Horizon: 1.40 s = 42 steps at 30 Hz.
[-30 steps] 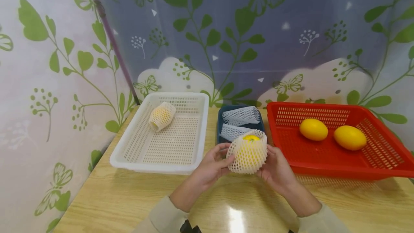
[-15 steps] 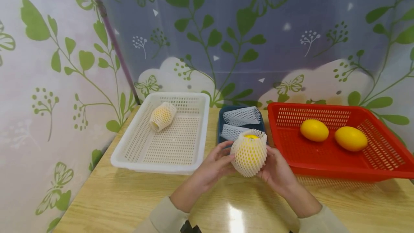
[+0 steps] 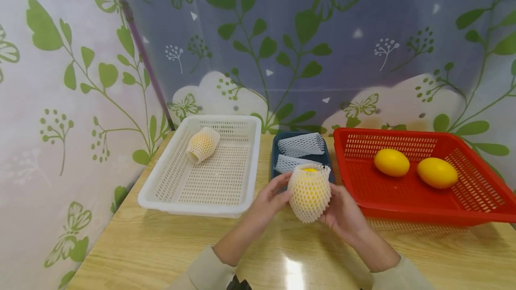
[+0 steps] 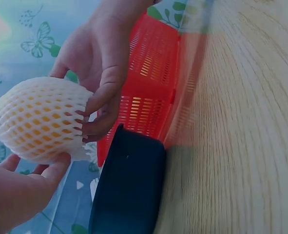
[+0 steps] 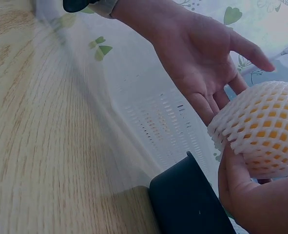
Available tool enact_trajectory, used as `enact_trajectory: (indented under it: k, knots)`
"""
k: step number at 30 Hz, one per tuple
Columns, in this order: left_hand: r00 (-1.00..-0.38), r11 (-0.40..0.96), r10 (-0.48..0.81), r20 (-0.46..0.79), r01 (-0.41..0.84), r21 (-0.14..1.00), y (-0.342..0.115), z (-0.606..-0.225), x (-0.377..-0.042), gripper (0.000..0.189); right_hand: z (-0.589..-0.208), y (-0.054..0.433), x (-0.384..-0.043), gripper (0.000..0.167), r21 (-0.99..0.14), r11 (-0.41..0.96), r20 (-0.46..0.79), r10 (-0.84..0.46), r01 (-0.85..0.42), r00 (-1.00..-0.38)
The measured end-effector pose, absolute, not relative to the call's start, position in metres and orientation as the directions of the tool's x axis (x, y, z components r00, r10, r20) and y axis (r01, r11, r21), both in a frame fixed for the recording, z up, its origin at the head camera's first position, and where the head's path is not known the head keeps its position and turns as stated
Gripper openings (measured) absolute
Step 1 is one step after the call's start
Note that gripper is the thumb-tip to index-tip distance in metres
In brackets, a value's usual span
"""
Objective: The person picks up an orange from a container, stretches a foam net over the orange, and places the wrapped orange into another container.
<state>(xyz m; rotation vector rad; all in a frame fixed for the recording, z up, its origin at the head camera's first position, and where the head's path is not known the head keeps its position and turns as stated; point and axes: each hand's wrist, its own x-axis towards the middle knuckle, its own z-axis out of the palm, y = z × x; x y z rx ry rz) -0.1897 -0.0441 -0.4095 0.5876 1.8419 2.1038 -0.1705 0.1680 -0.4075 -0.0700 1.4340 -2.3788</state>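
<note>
A yellow oval fruit in a white foam net sleeve (image 3: 309, 195) is held up above the table between both hands. Its top shows through the sleeve's open end. My left hand (image 3: 272, 198) holds the sleeved fruit from the left; in the left wrist view this hand (image 4: 22, 195) has fingertips against the net. My right hand (image 3: 342, 214) grips the right side, and in the right wrist view its fingers (image 5: 236, 175) are at the net's edge. Just behind, a dark blue tray (image 3: 275, 160) holds flat foam net sleeves (image 3: 301, 144), partly hidden by the fruit.
To the left stands a white plastic basket (image 3: 255, 164) with one sleeved yellow fruit (image 3: 203, 145) inside. A red basket (image 3: 403, 211) on the right holds two bare yellow fruits (image 3: 392, 162). Wooden table (image 3: 161, 249) lies in front; patterned cloth (image 3: 258, 57) hangs behind.
The sleeve now fits more evenly around the fruit, and less of the fruit's top shows. The held fruit has turned more upright and come slightly down. The baskets' contents stay the same.
</note>
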Motion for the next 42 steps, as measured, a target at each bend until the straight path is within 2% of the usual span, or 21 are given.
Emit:
enact_trajectory:
  k: [7, 10, 16, 21, 30, 37, 42]
  knots:
    - [-0.867, -0.109, 0.482, 0.123, 0.081, 0.991, -0.040, -0.407, -0.186, 0.081, -0.408, 0.165, -0.168, 0.038, -0.863, -0.426, -0.133, -0.327, 0.271, -0.936]
    - [-0.873, -0.076, 0.467, 0.140, 0.118, 0.990, -0.038, -0.407, -0.185, 0.087, -0.410, 0.163, -0.167, 0.033, -0.866, -0.429, -0.112, -0.335, 0.258, -0.935]
    - [-0.894, -0.033, 0.421, 0.152, 0.153, 0.988, -0.036, -0.409, -0.185, 0.083, -0.411, 0.162, -0.166, 0.032, -0.889, -0.383, -0.115, -0.348, 0.252, -0.931]
    - [-0.907, -0.002, 0.400, 0.135, 0.146, 0.989, -0.038, -0.411, -0.185, 0.076, -0.408, 0.162, -0.166, 0.031, -0.947, -0.228, -0.141, -0.335, 0.225, -0.932]
    - [-0.916, -0.058, 0.398, 0.050, 0.029, 0.998, -0.039, -0.412, -0.185, 0.070, -0.400, 0.153, -0.164, 0.041, -0.990, -0.032, -0.134, -0.120, 0.139, -0.984]
    - [-0.912, -0.089, 0.409, -0.025, -0.068, 0.994, -0.040, -0.408, -0.184, 0.062, -0.401, 0.154, -0.161, 0.048, -0.998, -0.048, -0.028, -0.186, 0.037, -0.982]
    - [-0.899, -0.090, 0.434, -0.057, -0.106, 0.990, -0.042, -0.407, -0.183, 0.060, -0.406, 0.157, -0.159, 0.054, -0.998, 0.058, 0.001, -0.198, -0.013, -0.980]
